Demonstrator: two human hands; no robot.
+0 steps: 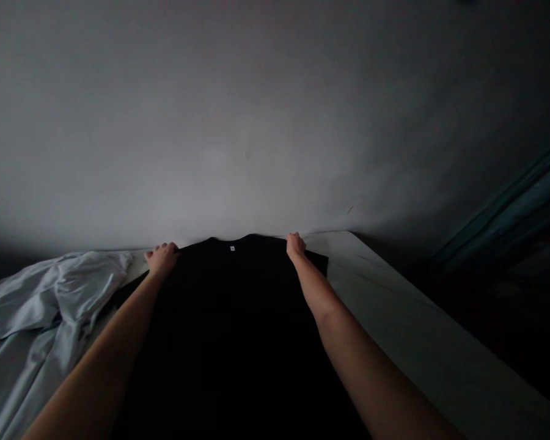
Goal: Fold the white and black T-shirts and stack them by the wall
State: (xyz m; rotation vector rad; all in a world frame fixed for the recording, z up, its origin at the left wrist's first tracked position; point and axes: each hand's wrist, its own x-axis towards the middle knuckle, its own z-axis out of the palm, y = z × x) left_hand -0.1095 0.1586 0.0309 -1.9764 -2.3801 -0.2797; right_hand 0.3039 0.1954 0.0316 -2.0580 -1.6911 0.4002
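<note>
A black T-shirt (238, 330) lies spread out, its neckline at the far side and a small white label inside the collar. At its left shoulder, my left hand (162, 256) has its fingers curled over the fabric. My right hand (296, 244) is closed on the cloth at the right shoulder, close to the sleeve. Both arms reach forward across the shirt and cover parts of its sides. The shirt's lower part runs out of view at the bottom.
Crumpled light grey cloth (68, 293) lies left of the shirt. The pale surface (385, 318) under the shirt has a slanting right edge. A grey wall (238, 122) rises right behind it. Bluish-green fabric (513, 208) hangs at the dark right side.
</note>
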